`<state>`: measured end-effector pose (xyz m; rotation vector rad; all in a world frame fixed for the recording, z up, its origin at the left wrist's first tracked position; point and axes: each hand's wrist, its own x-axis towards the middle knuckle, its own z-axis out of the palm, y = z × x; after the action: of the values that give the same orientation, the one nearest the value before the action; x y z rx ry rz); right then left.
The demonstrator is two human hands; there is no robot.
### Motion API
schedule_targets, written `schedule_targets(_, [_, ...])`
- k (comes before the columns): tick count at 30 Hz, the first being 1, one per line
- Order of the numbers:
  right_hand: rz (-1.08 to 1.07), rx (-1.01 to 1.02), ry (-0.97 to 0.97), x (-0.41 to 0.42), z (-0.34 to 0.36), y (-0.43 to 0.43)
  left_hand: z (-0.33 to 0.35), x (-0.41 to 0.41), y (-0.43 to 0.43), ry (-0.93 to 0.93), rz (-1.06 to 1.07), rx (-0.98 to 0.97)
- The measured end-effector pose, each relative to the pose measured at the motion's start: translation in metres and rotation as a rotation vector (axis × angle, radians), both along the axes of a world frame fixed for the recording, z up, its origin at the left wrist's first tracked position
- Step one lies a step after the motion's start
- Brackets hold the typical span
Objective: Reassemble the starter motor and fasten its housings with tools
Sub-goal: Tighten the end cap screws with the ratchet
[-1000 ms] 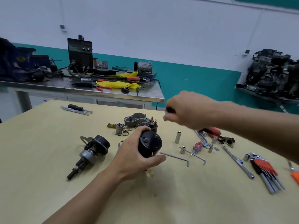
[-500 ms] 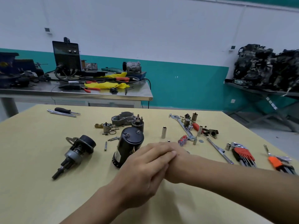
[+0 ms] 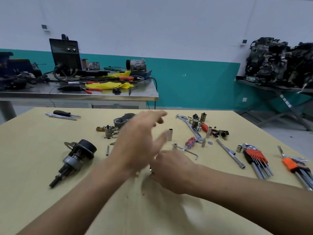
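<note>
My left hand (image 3: 137,143), fingers spread, hovers over the table (image 3: 42,200); my right hand (image 3: 172,170) pinches a small metal part (image 3: 151,170) just beneath it.

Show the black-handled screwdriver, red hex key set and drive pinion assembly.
black-handled screwdriver (image 3: 61,113): head view, on its handle.
red hex key set (image 3: 254,156): head view, on its red holder.
drive pinion assembly (image 3: 72,161): head view, on its grey collar.
</note>
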<state>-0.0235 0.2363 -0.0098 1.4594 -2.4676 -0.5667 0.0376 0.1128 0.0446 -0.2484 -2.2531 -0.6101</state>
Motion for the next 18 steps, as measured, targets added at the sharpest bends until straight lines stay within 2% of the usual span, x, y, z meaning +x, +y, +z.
schedule_targets(2, [0.001, -0.083, -0.009, -0.004, 0.0, -0.004, 0.013, -0.004, -0.018, 0.018, 0.042, 0.079])
schedule_targets(6, [0.011, -0.157, -0.058, -0.014, -0.006, -0.006, 0.022, -0.011, -0.043, -0.066, 0.061, 0.051])
schedule_targets(8, [0.033, -0.197, -0.06, -0.017, -0.009, -0.01, 0.022, -0.014, -0.058, -0.1, 0.085, 0.11])
schedule_targets(10, [0.018, -0.24, -0.083, -0.021, -0.011, -0.013, 0.018, -0.013, -0.078, -0.243, 0.043, 0.165])
schedule_targets(12, [-0.01, -0.304, -0.121, -0.026, -0.016, -0.015, 0.007, -0.009, -0.092, -0.466, -0.056, 0.151])
schedule_targets(14, [-0.063, -0.385, -0.167, -0.03, -0.018, -0.019, -0.013, -0.006, -0.098, -0.574, -0.128, 0.148])
schedule_targets(18, [-0.122, -0.507, -0.242, -0.038, -0.021, -0.029, -0.054, -0.009, -0.095, -0.511, -0.22, 0.317])
